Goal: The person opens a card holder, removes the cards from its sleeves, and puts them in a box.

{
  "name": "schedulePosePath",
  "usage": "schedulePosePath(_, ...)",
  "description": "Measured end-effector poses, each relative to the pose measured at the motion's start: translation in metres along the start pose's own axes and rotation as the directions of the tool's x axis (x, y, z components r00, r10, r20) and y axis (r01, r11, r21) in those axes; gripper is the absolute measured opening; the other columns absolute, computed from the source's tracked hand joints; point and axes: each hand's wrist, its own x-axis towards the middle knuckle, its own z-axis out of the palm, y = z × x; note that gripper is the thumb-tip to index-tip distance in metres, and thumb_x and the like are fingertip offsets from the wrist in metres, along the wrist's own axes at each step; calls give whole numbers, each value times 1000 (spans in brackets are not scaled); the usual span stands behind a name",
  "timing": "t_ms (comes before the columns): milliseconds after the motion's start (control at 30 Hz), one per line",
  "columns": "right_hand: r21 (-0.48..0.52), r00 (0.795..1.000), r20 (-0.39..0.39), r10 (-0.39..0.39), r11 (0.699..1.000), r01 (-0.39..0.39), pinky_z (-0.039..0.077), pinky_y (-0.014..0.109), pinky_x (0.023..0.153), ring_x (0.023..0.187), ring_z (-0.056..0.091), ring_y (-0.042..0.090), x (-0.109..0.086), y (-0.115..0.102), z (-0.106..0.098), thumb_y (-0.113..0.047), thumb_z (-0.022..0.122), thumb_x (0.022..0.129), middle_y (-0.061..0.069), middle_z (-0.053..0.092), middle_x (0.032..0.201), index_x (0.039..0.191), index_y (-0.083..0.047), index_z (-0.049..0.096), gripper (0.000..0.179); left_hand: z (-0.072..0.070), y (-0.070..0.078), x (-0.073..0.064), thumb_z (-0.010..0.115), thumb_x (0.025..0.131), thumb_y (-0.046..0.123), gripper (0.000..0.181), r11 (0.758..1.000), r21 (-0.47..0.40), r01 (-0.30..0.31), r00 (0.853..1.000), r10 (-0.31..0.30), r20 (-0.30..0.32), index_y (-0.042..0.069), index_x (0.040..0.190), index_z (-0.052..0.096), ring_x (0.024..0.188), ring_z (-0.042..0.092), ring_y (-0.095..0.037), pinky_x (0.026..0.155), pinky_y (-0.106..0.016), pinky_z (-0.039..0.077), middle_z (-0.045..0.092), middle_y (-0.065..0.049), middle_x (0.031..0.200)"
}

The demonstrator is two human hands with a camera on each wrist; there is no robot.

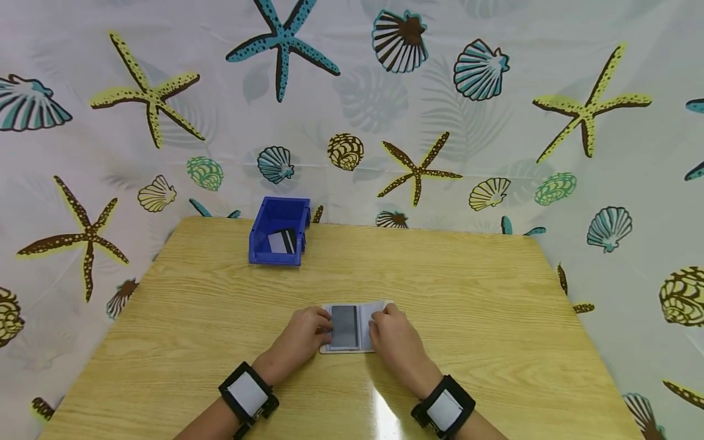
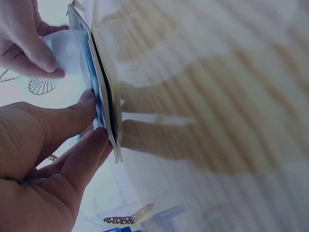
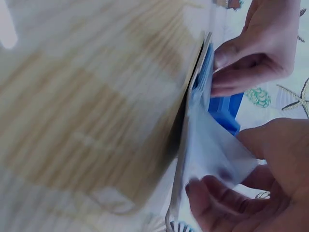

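A small card holder [image 1: 352,351] with clear plastic sleeves lies opened out on the table in the head view. A dark grey card [image 1: 344,327] shows in its left half. At the left edge, my left hand [image 1: 302,335] grips the holder between thumb and fingers, as the left wrist view shows with the cover [image 2: 102,82] edge-on. My right hand [image 1: 398,337] pinches a clear sleeve [image 3: 215,150] on the right half, which stands lifted off the cover in the right wrist view. Part of the right half is hidden behind the right hand.
A blue plastic bin [image 1: 275,259] stands at the table's back left, with several white and black cards [image 1: 282,241] inside. The wooden table [image 1: 467,293] ends at a patterned cloth [image 1: 319,122] hanging behind and around it. Black bands are strapped on both wrists.
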Motion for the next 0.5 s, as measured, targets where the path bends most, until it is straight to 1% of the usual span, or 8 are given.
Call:
schedulePosePath(100,-83,1000,-12,22,996,-23,50,32,58,71,52,25,-2,5,2,-2,72,90,14,57,85,81,-3,78,10,-1,-1,0,82,81,-5,14,1000,-22,1,1000,-1,7,-4,95,80,104,71,-32,81,-37,62,71,-19,114)
schedulePosePath(133,-109,1000,-20,14,994,-16,48,33,60,71,50,26,-2,6,4,0,72,89,15,57,85,80,-3,78,11,-2,-1,0,81,81,-6,15,1000,-31,5,1000,-5,10,-4,96,80,104,71,-33,81,-37,62,70,-20,114)
schedulePosePath(200,-128,999,-30,-23,992,19,48,35,63,71,50,26,-2,7,6,5,70,88,15,57,84,78,-3,78,15,-2,-2,1,81,81,-6,15,999,-37,8,1000,-8,13,-5,96,80,104,70,-33,80,-37,62,70,-20,115)
schedulePosePath(267,-95,998,-11,-60,994,59,48,33,62,70,52,24,1,6,9,8,68,88,12,58,79,78,-1,77,16,-1,-3,1,81,82,-6,15,999,-39,8,1000,-7,14,-5,97,80,104,71,-33,80,-37,62,70,-20,115)
schedulePosePath(333,-22,996,46,-74,997,75,48,30,58,69,54,21,4,2,10,11,65,88,10,57,76,80,0,76,17,0,-3,2,81,82,-6,16,999,-38,9,1000,-8,11,-4,97,80,103,71,-32,80,-37,62,70,-20,115)
schedulePosePath(433,105,986,154,-56,994,40,47,30,55,71,56,20,8,-6,11,11,64,88,11,57,75,82,3,72,12,1,-2,2,82,81,-4,16,1000,-16,6,1000,-6,4,-3,97,80,100,71,-30,79,-37,62,71,-18,113)
schedulePosePath(500,151,979,201,-31,989,1,48,32,58,74,56,21,10,-13,12,8,66,88,13,57,78,84,5,71,7,2,-1,2,82,81,-4,16,1000,1,3,1000,-3,0,-3,96,80,98,72,-29,78,-37,62,71,-17,112)
